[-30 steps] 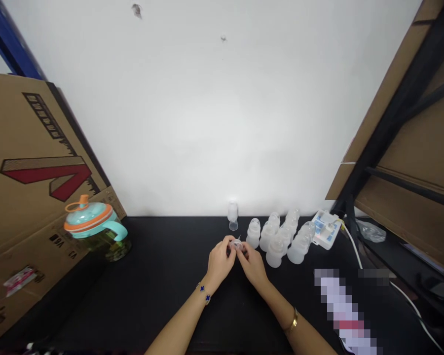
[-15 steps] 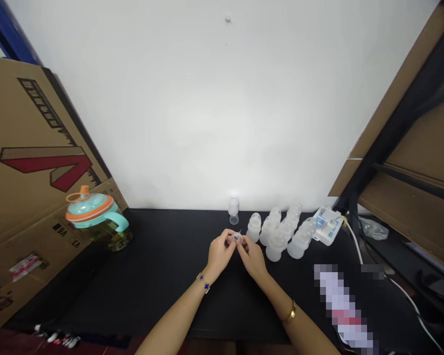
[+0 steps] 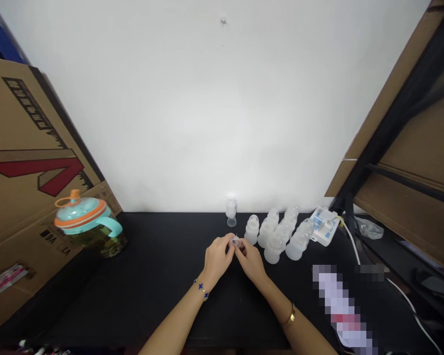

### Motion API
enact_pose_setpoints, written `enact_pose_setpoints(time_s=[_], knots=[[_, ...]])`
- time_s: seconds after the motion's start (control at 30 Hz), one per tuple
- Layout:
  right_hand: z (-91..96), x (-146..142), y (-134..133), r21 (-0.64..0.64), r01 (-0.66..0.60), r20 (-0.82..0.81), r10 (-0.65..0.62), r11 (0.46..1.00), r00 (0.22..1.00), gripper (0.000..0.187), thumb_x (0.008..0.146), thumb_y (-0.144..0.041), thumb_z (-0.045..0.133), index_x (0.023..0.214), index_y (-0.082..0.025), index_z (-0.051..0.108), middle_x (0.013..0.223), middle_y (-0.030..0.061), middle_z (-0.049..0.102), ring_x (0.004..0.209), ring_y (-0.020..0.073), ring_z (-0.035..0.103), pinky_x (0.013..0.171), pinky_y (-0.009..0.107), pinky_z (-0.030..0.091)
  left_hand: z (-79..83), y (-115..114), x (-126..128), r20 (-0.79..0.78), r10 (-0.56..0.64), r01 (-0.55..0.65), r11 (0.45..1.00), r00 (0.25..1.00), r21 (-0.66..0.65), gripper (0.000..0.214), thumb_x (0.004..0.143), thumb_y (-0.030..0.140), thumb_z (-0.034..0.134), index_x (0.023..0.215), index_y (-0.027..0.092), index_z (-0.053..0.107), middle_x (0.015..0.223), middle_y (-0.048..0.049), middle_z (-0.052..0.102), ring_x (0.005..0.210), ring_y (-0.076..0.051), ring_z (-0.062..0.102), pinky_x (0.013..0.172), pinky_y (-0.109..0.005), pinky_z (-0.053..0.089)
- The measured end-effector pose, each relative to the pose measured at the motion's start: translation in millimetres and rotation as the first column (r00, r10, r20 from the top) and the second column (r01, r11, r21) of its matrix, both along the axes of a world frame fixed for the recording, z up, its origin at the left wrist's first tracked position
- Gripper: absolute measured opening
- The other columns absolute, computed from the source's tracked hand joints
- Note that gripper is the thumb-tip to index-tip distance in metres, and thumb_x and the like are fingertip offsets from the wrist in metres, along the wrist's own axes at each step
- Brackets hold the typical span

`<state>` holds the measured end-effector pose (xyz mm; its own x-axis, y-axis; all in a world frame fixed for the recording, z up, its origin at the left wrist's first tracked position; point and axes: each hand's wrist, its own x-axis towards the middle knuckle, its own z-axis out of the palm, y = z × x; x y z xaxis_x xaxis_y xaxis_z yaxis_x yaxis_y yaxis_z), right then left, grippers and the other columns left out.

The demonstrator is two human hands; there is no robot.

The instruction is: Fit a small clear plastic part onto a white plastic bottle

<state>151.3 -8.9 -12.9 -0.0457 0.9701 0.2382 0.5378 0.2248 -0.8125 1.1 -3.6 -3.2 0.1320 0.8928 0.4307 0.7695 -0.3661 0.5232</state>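
Between the fingertips of both hands is a small translucent ring-shaped bottle part (image 3: 236,241), partly covered by the fingers. My left hand (image 3: 218,256) pinches it from the left, while my right hand (image 3: 250,260) grips its right side. Just right of the hands, several translucent white baby bottles with clear domed caps (image 3: 274,246) stand upright in a cluster. Beyond the hands, against the wall, is a small white bottle (image 3: 231,207) with a clear cap (image 3: 231,221) in front of it.
A teal-lidded jug (image 3: 92,224) with an orange band stands at left by a cardboard box (image 3: 18,197). On the right are a white power strip (image 3: 324,227), its cable (image 3: 350,236) and a blurred-out flat object (image 3: 340,305). The black table (image 3: 163,246) meets a white wall.
The ring-shaped part has tilted between my fingers, and both hands have shifted slightly toward me. The whole view has moved a little; the bottles stay put.
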Motion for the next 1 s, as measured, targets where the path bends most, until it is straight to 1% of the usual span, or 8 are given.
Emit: enact_pose_setpoints(time_s=[0.07, 0.17, 0.27, 0.37, 0.5, 0.67, 0.83, 1.0], knots=[[-0.9, 0.4, 0.3, -0.009, -0.001, -0.012, 0.001, 1.000, 1.000, 0.032, 0.098, -0.049, 0.050, 0.088, -0.024, 0.066, 0.071, -0.0007, 0.065, 0.060, 0.0172, 0.058, 0.055, 0.026, 0.037, -1.0, 0.0, 0.6, 0.009, -0.003, 0.003, 1.000, 1.000, 0.005, 0.031, 0.098, 0.028, 0.051, 0.125, 0.026, 0.065, 0.099, -0.0047, 0.073, 0.086, -0.019, 0.067, 0.079, -0.029, 0.052], [-3.0, 1.4, 1.2, -0.015, -0.013, -0.074, 0.012, 1.000, 0.997, 0.032, 0.099, -0.050, 0.049, 0.093, -0.023, 0.067, 0.073, 0.0002, 0.067, 0.060, 0.0177, 0.060, 0.055, 0.025, 0.040, -2.0, 1.4, 1.2, 0.072, -0.021, 0.023, 0.999, 0.997, -0.023, 0.033, 0.097, 0.029, 0.051, 0.129, 0.026, 0.061, 0.099, -0.0035, 0.073, 0.083, -0.018, 0.068, 0.078, -0.029, 0.053], [-5.5, 2.5, 2.7, -0.017, -0.031, -0.114, 0.029, 0.999, 0.993, 0.034, 0.099, -0.050, 0.048, 0.098, -0.023, 0.068, 0.075, 0.0008, 0.068, 0.060, 0.0176, 0.061, 0.056, 0.026, 0.043, -3.0, 3.4, 1.7, 0.143, -0.040, 0.051, 0.996, 0.989, -0.079, 0.031, 0.099, 0.030, 0.049, 0.127, 0.027, 0.059, 0.098, -0.0019, 0.074, 0.080, -0.017, 0.069, 0.074, -0.028, 0.052], [-6.8, 3.3, 3.8, -0.011, -0.056, -0.115, 0.054, 0.998, 0.992, 0.037, 0.099, -0.051, 0.047, 0.104, -0.023, 0.069, 0.077, 0.0015, 0.069, 0.059, 0.0176, 0.062, 0.056, 0.026, 0.045, -3.6, 4.1, 2.3, 0.162, -0.054, 0.071, 0.992, 0.985, -0.107, 0.025, 0.100, 0.031, 0.046, 0.121, 0.027, 0.058, 0.097, -0.0011, 0.073, 0.079, -0.017, 0.070, 0.074, -0.028, 0.051], [-6.1, 3.3, 4.2, -0.019, -0.064, -0.095, 0.062, 0.998, 0.994, 0.038, 0.099, -0.050, 0.047, 0.112, -0.022, 0.070, 0.079, 0.0024, 0.071, 0.062, 0.0186, 0.064, 0.057, 0.027, 0.045, -3.2, 3.2, 2.5, 0.145, -0.047, 0.061, 0.994, 0.988, -0.094, 0.022, 0.100, 0.029, 0.045, 0.116, 0.026, 0.059, 0.094, -0.0009, 0.071, 0.079, -0.018, 0.068, 0.074, -0.028, 0.050], [-6.0, 2.9, 3.6, -0.030, -0.039, -0.063, 0.037, 0.999, 0.997, 0.036, 0.099, -0.048, 0.047, 0.107, -0.022, 0.071, 0.078, 0.0024, 0.071, 0.065, 0.0195, 0.065, 0.058, 0.026, 0.043, -0.8, 2.5, 1.9, 0.142, -0.052, 0.069, 0.991, 0.989, -0.113, 0.023, 0.097, 0.029, 0.049, 0.119, 0.027, 0.058, 0.094, -0.0005, 0.071, 0.077, -0.017, 0.067, 0.072, -0.027, 0.049], [-6.6, 3.3, 2.9, 0.010, -0.022, 0.012, 0.022, 1.000, 1.000, 0.035, 0.101, -0.047, 0.046, 0.111, -0.023, 0.069, 0.085, 0.0030, 0.073, 0.069, 0.0203, 0.065, 0.061, 0.028, 0.040, 0.7, 2.6, 2.2, 0.129, -0.044, 0.059, 0.992, 0.991, -0.109, 0.020, 0.096, 0.028, 0.051, 0.115, 0.027, 0.059, 0.092, 0.0002, 0.070, 0.075, -0.016, 0.066, 0.072, -0.027, 0.048], [-6.5, 2.9, 2.1, 0.018, -0.019, 0.049, 0.018, 1.000, 0.999, 0.034, 0.102, -0.045, 0.043, 0.110, -0.023, 0.068, 0.085, 0.0034, 0.073, 0.067, 0.0203, 0.064, 0.060, 0.027, 0.039, 0.1, 2.9, 2.4, 0.129, -0.041, 0.055, 0.993, 0.991, -0.104, 0.017, 0.097, 0.029, 0.052, 0.112, 0.027, 0.059, 0.090, 0.0005, 0.068, 0.076, -0.016, 0.065, 0.071, -0.026, 0.046]])
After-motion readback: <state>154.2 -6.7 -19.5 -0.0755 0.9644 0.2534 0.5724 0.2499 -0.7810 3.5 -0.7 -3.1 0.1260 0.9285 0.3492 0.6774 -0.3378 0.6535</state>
